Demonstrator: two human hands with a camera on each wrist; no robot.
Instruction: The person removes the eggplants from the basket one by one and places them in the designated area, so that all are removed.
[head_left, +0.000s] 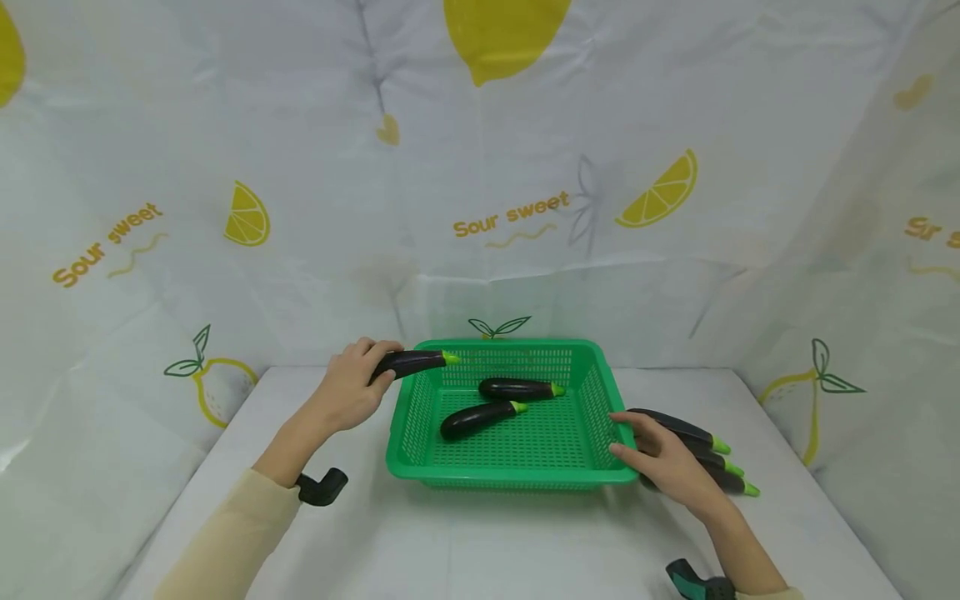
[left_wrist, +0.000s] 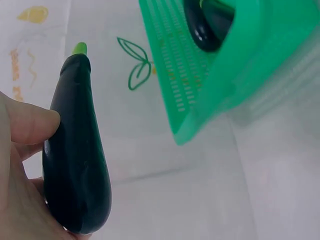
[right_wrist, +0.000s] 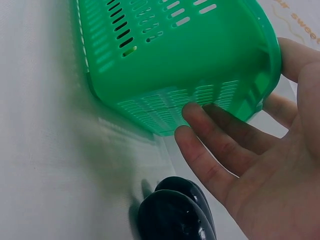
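My left hand (head_left: 354,385) holds a dark eggplant (head_left: 411,362) with a green stem tip at the back left rim of a green plastic basket (head_left: 517,476). In the left wrist view the thumb lies along one side of this eggplant (left_wrist: 77,155), with the fingers partly hidden behind it. My right hand (head_left: 670,463) grips the basket's right rim; in the right wrist view some fingers reach along the outside of its wall (right_wrist: 185,65). Two more eggplants lie inside the basket, one nearer (head_left: 480,420) and one farther back (head_left: 517,389).
Several eggplants (head_left: 693,433) lie side by side on the white tabletop (head_left: 450,542), right of the basket and partly behind my right hand. A lemon-printed white sheet (head_left: 337,208) hangs behind the table and along its sides.
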